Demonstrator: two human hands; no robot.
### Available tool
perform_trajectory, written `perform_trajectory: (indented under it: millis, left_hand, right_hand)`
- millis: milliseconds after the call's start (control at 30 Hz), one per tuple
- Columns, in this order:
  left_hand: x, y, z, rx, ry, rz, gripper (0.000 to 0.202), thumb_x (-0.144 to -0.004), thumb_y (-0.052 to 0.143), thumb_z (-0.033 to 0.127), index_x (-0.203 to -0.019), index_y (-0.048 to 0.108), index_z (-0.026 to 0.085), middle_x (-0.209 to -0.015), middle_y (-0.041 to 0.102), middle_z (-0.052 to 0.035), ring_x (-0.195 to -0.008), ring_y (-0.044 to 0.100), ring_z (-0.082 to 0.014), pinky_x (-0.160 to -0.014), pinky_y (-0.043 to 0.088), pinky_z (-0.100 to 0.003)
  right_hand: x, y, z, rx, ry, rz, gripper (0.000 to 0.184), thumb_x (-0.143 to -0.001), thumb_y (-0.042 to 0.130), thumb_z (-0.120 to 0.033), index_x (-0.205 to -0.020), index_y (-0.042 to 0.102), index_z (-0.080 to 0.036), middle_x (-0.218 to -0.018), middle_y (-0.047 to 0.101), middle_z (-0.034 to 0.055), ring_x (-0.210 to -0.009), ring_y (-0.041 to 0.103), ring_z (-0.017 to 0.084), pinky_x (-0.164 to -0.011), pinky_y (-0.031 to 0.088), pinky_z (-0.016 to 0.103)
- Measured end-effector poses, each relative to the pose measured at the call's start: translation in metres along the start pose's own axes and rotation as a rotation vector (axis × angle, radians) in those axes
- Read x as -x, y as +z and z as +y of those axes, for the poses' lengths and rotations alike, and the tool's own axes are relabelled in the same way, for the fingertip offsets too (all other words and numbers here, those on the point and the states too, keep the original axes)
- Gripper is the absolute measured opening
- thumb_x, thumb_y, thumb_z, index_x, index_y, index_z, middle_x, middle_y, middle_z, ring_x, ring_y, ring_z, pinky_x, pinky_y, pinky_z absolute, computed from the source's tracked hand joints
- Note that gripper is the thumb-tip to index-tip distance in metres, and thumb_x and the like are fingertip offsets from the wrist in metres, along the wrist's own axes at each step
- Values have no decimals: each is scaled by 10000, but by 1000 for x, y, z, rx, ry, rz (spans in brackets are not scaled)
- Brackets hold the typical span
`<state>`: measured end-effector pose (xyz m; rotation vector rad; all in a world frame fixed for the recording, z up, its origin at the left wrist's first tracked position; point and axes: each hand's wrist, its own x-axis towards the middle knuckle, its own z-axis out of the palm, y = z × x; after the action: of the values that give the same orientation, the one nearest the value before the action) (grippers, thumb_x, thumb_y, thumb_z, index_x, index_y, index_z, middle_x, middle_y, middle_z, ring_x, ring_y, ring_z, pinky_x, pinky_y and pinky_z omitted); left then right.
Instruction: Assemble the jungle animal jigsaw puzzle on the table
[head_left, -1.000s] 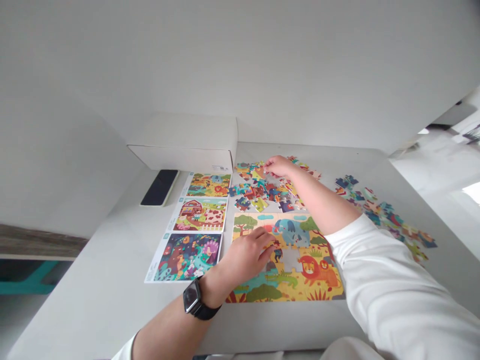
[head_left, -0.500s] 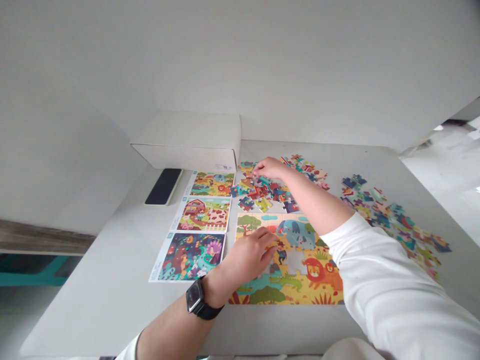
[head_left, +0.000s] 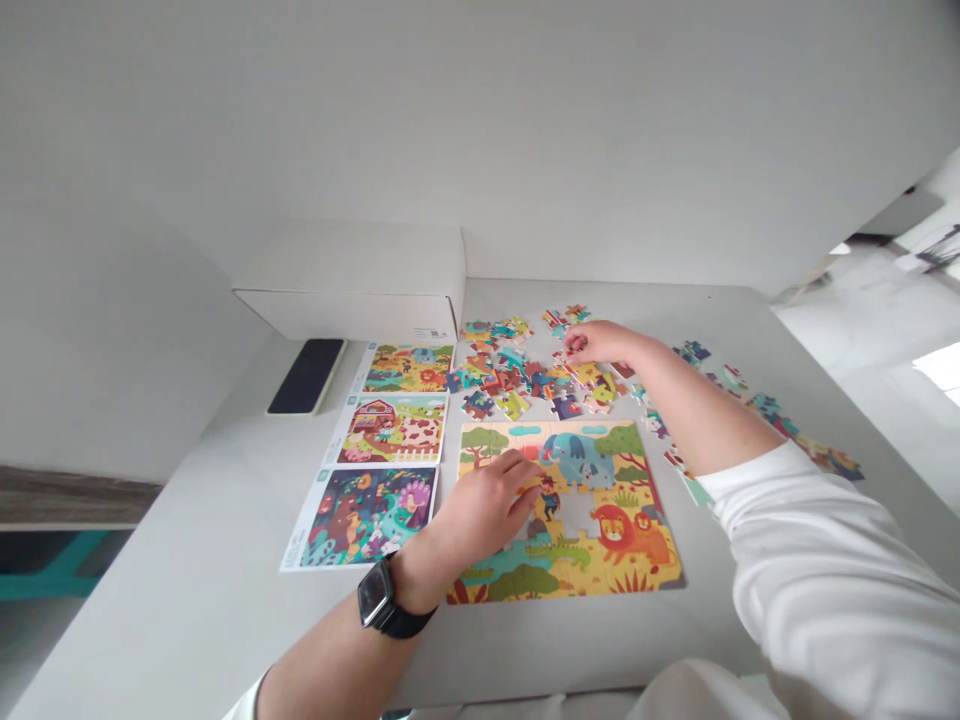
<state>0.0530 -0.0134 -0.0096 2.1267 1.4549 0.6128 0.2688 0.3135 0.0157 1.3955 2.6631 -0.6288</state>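
Note:
My left hand (head_left: 493, 503) rests on the left half of an animal jigsaw puzzle (head_left: 517, 580), fingers loosely bent and thumb apart, holding nothing I can see. The puzzle shows elephants, lions and a crocodile; a grey gap (head_left: 576, 514) lies near its middle, and my hand hides part of its left side. Beyond the puzzle, my right hand (head_left: 600, 343) is over a heap of loose puzzle pieces (head_left: 536, 378). Its fingers are pinched together on a small dark-and-red puzzle piece (head_left: 577, 344), mostly hidden by the fingertips.
Left of the puzzle lie three picture cards: a savanna card (head_left: 409, 368), a farm card (head_left: 394, 428) and a dark night-scene card (head_left: 367, 515). A phone (head_left: 307, 376) and a white box (head_left: 345, 312) are behind them. More loose pieces (head_left: 765, 405) spread to the right, partly behind my right arm.
My right hand has moved right across the heap, uncovering pieces at its left. The left hand stays on the puzzle. The whole view has shifted slightly.

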Motion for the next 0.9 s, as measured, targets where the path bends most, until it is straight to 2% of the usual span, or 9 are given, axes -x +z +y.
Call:
perform_trajectory:
  millis: [133,233,333,400,500,633,767,900]
  left_hand:
    - [-1,-1,-1,-10,13,10,228,-1104,550,261,-1270,706,257,-1247,743,-82,-1098,758,-227,-943,624,-353]
    - [-1,-1,-1,-20,22,16,233,-1094,560,253,-1275,707,264,-1244,745,-80,-1110,759,-231,-962,620,-351]
    - [-1,0,-1,-35,12,10,247,-1083,572,240,-1289,706,263,-1255,745,-81,-1121,758,-237,-968,620,-355]
    - [-1,0,0,-42,6,-1,245,-1078,575,234,-1283,707,256,-1254,746,-80,-1121,758,-241,-965,621,-361]
    - [-2,-1,1,-37,3,-12,253,-1074,575,221,-1287,708,253,-1255,746,-79,-1124,757,-239,-963,623,-362]
    - [-2,-1,1,-26,8,-7,269,-1076,571,220,-1302,711,262,-1264,745,-80,-1134,754,-235,-977,621,-361]
    - [-2,0,-1,-19,15,2,245,-1084,573,240,-1290,704,258,-1255,742,-80,-1130,756,-236,-978,619,-359]
    - [-1,1,-4,-21,26,9,226,-1098,559,252,-1272,703,263,-1256,741,-78,-1118,756,-229,-961,615,-342]
  right_hand:
    - [15,6,7,130,-76,-19,502,-791,898,-249,-1286,812,-251,-1333,781,87,-1053,739,245,-868,518,291]
    - [24,2,15,122,-42,-26,523,-807,829,-141,-1314,811,-264,-1305,789,71,-1010,738,235,-854,516,287]
    - [31,-3,19,156,-9,15,517,-827,773,-77,-1320,809,-228,-1270,799,88,-1045,730,254,-884,510,297]
    - [35,-3,15,165,-38,58,434,-876,765,-117,-1300,806,-199,-1282,787,113,-1095,720,265,-910,504,304]
    - [41,6,-4,139,-130,71,347,-930,806,-281,-1270,800,-208,-1268,775,115,-1108,712,267,-922,501,312]
    - [48,28,-41,150,-227,60,518,-869,908,-456,-1310,764,-227,-1340,751,129,-1251,677,320,-1015,496,352]
    - [43,36,-61,181,-224,70,522,-867,906,-437,-1315,747,-221,-1369,742,139,-1248,689,332,-987,511,363]
    - [29,27,-54,144,-141,125,234,-955,799,-363,-1137,793,-215,-1198,811,104,-1100,736,288,-900,508,340]
